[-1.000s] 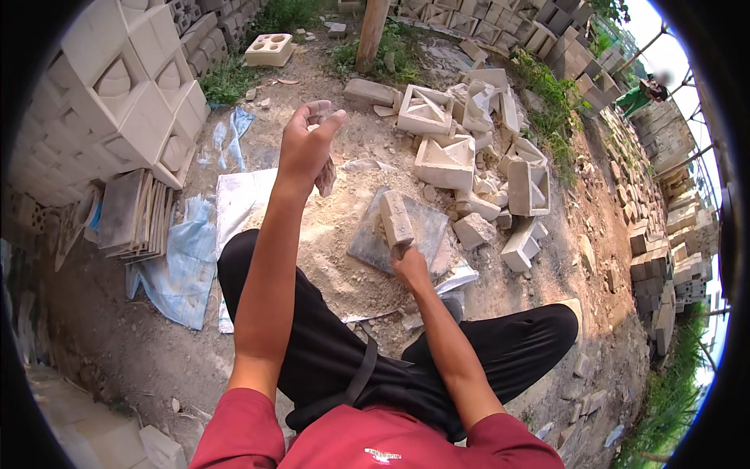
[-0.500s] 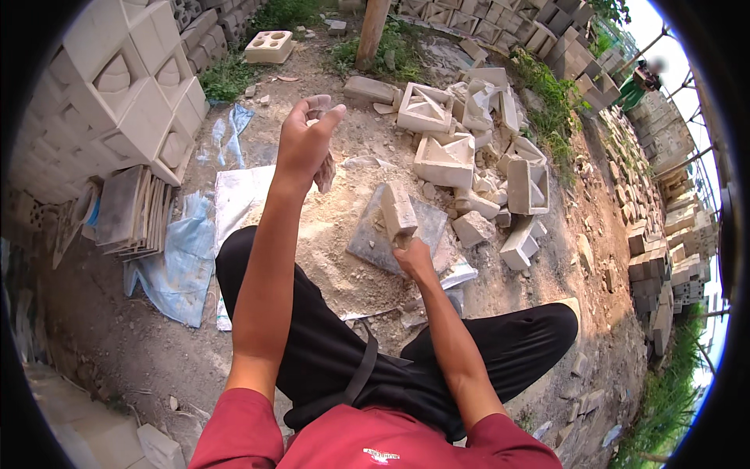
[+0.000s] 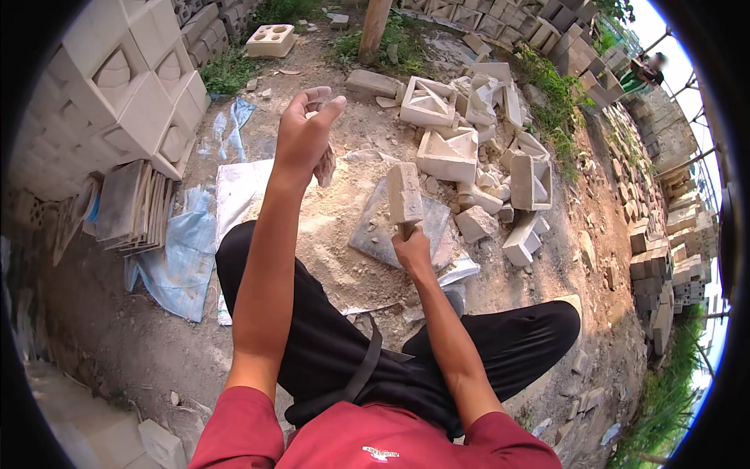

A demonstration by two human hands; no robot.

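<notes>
My right hand [image 3: 412, 248] is wrapped round the short handle of a dusty mallet [image 3: 405, 193]. Its rectangular, block-like head stands above a flat grey slab [image 3: 373, 221] strewn with crumbs. Raised to the left of it, my left hand [image 3: 306, 139] has its fingers curled and the thumb up. A rough brownish piece [image 3: 325, 166] shows beside the palm, mostly behind the hand, and I cannot tell what it is. Beneath both hands lies a heap of pale crushed rubble [image 3: 328, 258], partly on a white sheet [image 3: 238, 187].
Broken pale ventilation blocks [image 3: 448, 156] pile up at the right. Stacked blocks [image 3: 117, 86] and thin boards [image 3: 133, 205] stand at the left, near a blue sheet [image 3: 180, 266]. A wooden post [image 3: 373, 31] rises at the back. Another person [image 3: 644, 74] is far right.
The mallet has tilted more upright and its head has shifted slightly right, with my right hand moving up a little. My left hand has barely moved.
</notes>
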